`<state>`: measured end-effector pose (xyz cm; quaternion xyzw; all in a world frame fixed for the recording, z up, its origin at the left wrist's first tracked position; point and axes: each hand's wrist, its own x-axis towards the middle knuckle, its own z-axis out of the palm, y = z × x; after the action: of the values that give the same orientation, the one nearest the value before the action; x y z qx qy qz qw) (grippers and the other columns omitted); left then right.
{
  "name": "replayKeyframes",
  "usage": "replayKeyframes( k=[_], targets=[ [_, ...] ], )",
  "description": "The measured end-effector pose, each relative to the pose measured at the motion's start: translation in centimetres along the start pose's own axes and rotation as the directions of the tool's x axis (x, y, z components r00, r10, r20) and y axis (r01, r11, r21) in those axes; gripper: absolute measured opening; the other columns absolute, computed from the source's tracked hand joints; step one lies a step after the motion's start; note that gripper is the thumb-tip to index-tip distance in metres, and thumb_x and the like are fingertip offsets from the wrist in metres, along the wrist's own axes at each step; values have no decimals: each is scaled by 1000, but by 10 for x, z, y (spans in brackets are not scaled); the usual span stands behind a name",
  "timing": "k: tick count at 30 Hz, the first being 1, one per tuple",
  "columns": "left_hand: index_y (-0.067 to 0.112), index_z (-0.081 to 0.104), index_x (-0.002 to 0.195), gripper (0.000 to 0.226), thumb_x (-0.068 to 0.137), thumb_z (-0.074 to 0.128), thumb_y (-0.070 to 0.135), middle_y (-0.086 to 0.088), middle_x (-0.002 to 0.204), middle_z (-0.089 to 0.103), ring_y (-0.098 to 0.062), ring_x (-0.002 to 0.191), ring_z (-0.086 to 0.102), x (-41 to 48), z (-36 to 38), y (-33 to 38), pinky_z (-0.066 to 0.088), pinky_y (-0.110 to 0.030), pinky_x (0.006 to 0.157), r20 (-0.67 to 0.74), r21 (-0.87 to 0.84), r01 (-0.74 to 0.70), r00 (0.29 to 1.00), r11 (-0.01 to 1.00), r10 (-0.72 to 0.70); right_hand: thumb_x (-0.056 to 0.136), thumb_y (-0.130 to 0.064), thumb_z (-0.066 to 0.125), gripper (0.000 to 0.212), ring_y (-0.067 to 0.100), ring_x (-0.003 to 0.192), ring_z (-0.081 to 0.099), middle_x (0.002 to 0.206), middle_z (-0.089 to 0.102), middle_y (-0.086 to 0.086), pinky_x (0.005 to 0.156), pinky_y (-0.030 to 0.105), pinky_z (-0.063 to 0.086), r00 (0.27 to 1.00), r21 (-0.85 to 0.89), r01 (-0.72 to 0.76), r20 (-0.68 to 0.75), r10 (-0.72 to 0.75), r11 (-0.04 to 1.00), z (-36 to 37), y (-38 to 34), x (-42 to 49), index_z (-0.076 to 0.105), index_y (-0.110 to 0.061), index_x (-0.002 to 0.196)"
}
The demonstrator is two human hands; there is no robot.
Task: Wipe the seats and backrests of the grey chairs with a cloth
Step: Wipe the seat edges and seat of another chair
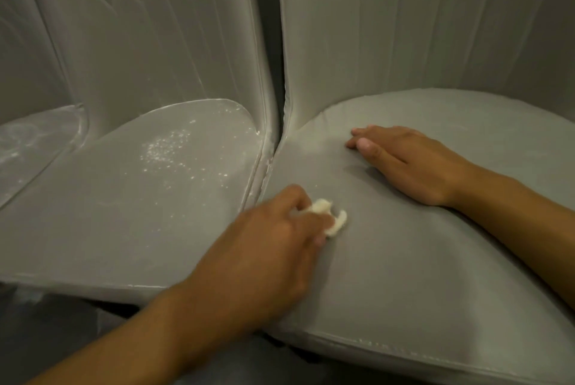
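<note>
While the left hand [273, 229] pinches a small cream cloth [339, 219] in curled fingers, it's pressing it down on the right-hand grey seat [404, 260], near that seat's left edge, and the hand is blurred. Farther back, the right hand [413, 163] lies flat on the same seat, fingers straight, pointing left. To the left, the neighbouring seat [109, 222] carries white specks [168, 148]. Grey backrests [404, 26] rise behind both.

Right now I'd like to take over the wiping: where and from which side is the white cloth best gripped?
Pinch the bunched end of the cloth that pokes out past the left hand, coming from above and its right. The hand covers the rest, and the wad lies on the seat, so a top pinch probably suits.
</note>
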<state>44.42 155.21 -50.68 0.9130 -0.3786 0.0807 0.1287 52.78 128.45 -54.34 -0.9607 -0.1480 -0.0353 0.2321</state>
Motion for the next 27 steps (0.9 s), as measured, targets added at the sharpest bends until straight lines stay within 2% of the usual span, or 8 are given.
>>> replayKeyframes(
  k=[5, 9, 11, 15, 19, 22, 24, 27],
  targets=[
    [41, 63, 127, 33, 95, 57, 37, 15, 109, 52, -4, 75, 56, -16, -2, 25, 48, -18, 68, 73, -181, -98, 991, 979, 112, 91, -72, 3, 81, 5, 145, 28, 155, 38, -15, 122, 34, 17, 999, 56, -28, 18, 27, 998, -3, -5, -3, 45, -30, 147],
    [40, 59, 136, 38, 99, 49, 40, 9, 114, 53, -12, 82, 61, 21, 6, -6, 55, -34, 75, 11, -6, -41, 999, 999, 41, 97, -58, 15, 64, 13, 130, 47, 139, 56, -8, 115, 34, 29, 1000, 156, -27, -5, 28, 987, -8, -12, -5, 58, -26, 133],
    [34, 60, 136, 37, 102, 44, 39, 3, 116, 53, -18, 85, 61, 53, 14, -24, 54, -39, 79, -51, 66, 26, 998, 997, -23, 98, -60, 18, 62, 14, 122, 53, 131, 61, -9, 109, 35, 38, 997, 248, -59, -35, 69, 967, -10, -11, -6, 60, -27, 129],
    [19, 64, 130, 35, 106, 42, 32, -5, 112, 50, -18, 84, 51, 116, 35, -55, 40, -30, 77, -125, 118, 140, 984, 983, -125, 99, -64, 22, 58, 5, 122, 54, 130, 61, -16, 111, 33, 38, 984, 408, -100, -94, 151, 907, -10, -3, -6, 62, -35, 128],
    [17, 67, 129, 33, 103, 47, 24, -10, 113, 54, -31, 97, 59, 144, 46, -58, 46, -38, 86, -106, 60, 197, 976, 979, -190, 100, -62, 25, 55, 4, 119, 56, 127, 62, -16, 110, 31, 39, 978, 454, -115, -102, 180, 884, -8, -3, -6, 65, -33, 124],
    [22, 70, 124, 30, 101, 53, 27, -7, 111, 58, -28, 93, 62, 125, 41, -33, 50, -39, 85, -86, 7, 29, 996, 1000, -28, 102, -56, 29, 51, 5, 118, 57, 124, 65, -13, 109, 32, 41, 977, 474, -85, -134, 168, 876, -9, -3, -8, 67, -29, 122],
    [30, 69, 126, 33, 98, 52, 31, -1, 112, 58, -19, 89, 60, 101, 33, -12, 48, -31, 82, -16, -43, -107, 994, 993, 106, 103, -54, 30, 50, 6, 116, 59, 122, 67, -11, 108, 34, 43, 981, 453, -73, -126, 145, 888, -9, -4, -9, 67, -26, 122],
    [33, 63, 135, 43, 93, 54, 31, 1, 121, 56, -11, 95, 56, 69, 22, 9, 46, -26, 84, 76, -136, -277, 954, 951, 289, 103, -53, 33, 46, 14, 104, 63, 111, 69, -6, 97, 42, 49, 991, 309, -79, -82, 109, 948, -9, -7, -9, 65, -22, 115]
  ],
)
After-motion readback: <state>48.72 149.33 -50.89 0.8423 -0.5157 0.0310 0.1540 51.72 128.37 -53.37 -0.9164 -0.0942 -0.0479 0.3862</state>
